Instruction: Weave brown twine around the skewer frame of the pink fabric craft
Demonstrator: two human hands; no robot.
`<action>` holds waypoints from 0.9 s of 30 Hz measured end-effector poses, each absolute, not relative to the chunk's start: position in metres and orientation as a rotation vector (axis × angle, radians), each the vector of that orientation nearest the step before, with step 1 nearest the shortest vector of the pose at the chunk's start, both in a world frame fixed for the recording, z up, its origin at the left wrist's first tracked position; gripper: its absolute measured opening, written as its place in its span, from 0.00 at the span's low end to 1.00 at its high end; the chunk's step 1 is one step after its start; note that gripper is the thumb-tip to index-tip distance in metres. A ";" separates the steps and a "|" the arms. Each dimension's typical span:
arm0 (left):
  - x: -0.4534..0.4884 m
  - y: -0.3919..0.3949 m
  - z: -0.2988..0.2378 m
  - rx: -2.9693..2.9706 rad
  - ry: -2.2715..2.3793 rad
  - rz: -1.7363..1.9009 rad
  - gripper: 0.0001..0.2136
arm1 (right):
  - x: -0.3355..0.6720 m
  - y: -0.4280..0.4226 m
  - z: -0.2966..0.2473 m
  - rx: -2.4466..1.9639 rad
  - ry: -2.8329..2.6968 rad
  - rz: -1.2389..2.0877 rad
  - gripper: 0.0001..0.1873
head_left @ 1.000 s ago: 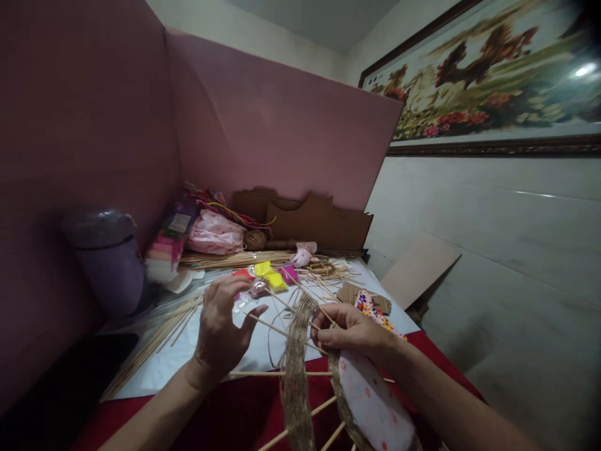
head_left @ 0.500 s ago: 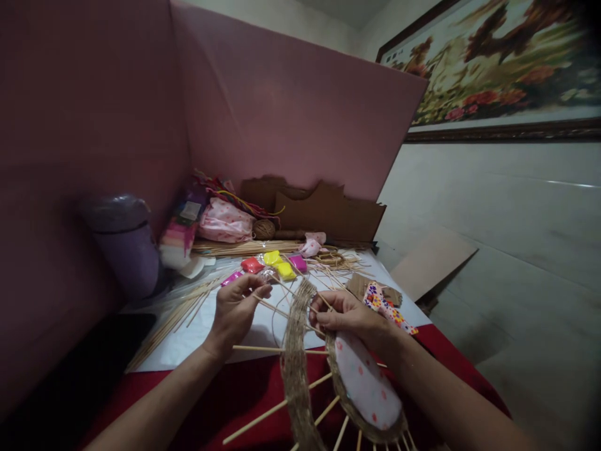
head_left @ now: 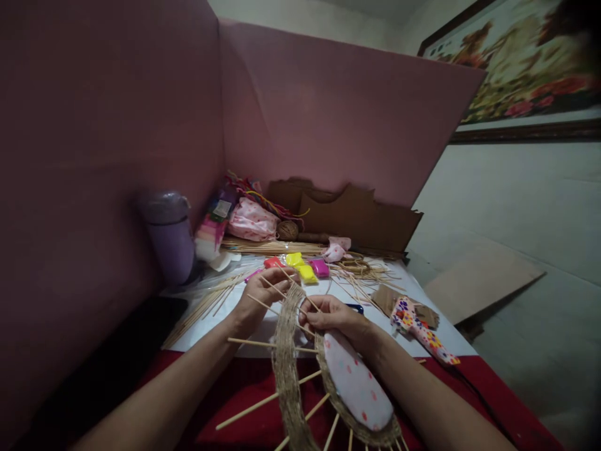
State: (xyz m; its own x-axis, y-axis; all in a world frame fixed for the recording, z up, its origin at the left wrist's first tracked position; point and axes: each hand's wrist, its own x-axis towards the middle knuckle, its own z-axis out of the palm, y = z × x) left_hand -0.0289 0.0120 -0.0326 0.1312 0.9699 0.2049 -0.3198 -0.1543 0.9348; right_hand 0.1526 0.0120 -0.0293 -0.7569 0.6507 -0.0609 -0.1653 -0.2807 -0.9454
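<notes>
A woven piece lies between my hands: an oval base (head_left: 359, 382) covered in white cloth with pink dots and edged in twine, with wooden sticks (head_left: 248, 410) radiating from it. A band of woven twine (head_left: 285, 363) crosses the sticks at a distance from the base. My right hand (head_left: 335, 318) is closed on the sticks at the upper end, between band and base. My left hand (head_left: 260, 300) is at the band's upper left end, its fingers bent behind the stick tips. What those fingers pinch is hidden.
Clay packets in yellow (head_left: 308, 274), red and purple lie behind the hands. Loose sticks (head_left: 206, 307) are at left, near a purple tumbler (head_left: 171, 241). At right lies a flower-patterned tool with a cord (head_left: 422, 332) by cardboard scraps (head_left: 385, 297). A twine ball (head_left: 287, 230) sits behind.
The view has swung left, so the background sits further right. My left hand has moved closer to the band, its fingers now behind the sticks. My right hand keeps its hold.
</notes>
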 end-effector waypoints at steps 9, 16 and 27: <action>-0.034 0.014 -0.026 1.316 0.861 1.504 0.07 | 0.147 0.010 -0.026 -0.585 -1.493 2.167 0.11; -0.043 0.018 -0.029 1.464 0.793 1.508 0.06 | 0.147 0.004 -0.032 -0.444 -1.406 2.228 0.13; -0.032 0.016 -0.031 1.543 0.816 1.517 0.06 | 0.155 -0.001 -0.042 -0.421 -1.333 2.273 0.11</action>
State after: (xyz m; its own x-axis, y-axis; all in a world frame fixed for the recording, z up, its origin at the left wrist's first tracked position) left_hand -0.0316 0.0158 -0.0313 0.0702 0.8779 0.4737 -0.0890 -0.4675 0.8795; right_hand 0.1547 -0.0007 -0.0415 -0.8433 0.5368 -0.0267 -0.2388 -0.4187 -0.8762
